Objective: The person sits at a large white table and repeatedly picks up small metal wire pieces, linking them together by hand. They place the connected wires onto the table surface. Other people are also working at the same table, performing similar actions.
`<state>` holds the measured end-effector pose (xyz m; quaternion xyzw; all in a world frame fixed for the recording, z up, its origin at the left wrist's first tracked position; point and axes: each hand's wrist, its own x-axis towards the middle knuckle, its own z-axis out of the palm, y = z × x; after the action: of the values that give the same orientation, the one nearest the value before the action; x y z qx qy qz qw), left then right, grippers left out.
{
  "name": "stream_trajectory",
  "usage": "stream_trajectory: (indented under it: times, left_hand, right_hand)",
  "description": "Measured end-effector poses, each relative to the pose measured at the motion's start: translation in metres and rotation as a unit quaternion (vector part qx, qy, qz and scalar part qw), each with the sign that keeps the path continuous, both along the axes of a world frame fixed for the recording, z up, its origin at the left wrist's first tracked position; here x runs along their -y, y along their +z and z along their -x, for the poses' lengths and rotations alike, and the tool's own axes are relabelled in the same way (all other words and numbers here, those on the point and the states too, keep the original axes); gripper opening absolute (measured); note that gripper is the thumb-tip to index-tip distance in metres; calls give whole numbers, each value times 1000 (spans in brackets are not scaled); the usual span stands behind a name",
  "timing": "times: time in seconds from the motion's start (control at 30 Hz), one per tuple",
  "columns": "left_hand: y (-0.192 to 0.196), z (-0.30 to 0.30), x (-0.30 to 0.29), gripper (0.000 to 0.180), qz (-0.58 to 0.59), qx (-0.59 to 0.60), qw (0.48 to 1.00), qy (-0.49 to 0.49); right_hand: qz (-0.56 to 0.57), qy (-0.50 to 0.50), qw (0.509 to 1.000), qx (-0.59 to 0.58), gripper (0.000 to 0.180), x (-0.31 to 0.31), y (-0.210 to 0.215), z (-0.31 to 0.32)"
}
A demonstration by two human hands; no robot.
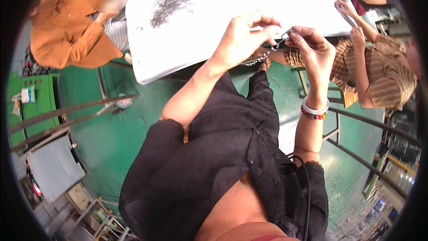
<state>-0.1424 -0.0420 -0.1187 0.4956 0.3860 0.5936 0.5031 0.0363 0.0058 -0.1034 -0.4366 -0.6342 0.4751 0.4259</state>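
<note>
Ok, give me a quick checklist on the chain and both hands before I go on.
1. Right hand grip: ok, thumb and finger pinch the chain near its upper end.
2. Left hand grip: ok, fingertips closed on the chain beside the right hand.
3. Links fully joined: cannot tell, too small to see.
4. Chain clear of the table edge: cannot tell, this one view hides the gap.
5. Bangle clear of the chain: ok, it sits on the right wrist.
6. Co-worker's hand at right clear: ok, apart from the chain.
</note>
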Motion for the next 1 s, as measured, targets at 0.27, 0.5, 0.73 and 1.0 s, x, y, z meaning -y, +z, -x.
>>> stream_trajectory:
  times: [0.27,0.5,0.73,1.0]
  left_hand:
    - [12,-60,-7,14,-46,-94,990,97]
    - [64,-126,-22,10,-238,-143,958,70]
    - [142,-183,-4,16,-298,-84,943,-126]
    - [104,-179,-16,21,-233,-165,925,-252]
  right_hand:
    - [-231,-51,970,52,21,22,20,-31]
    - [-325,-160,929,-68,20,45,47,-80]
    - [-394,-248,884,-49,14,85,109,-140]
    - [-438,-311,841,-70,12,170,186,-215]
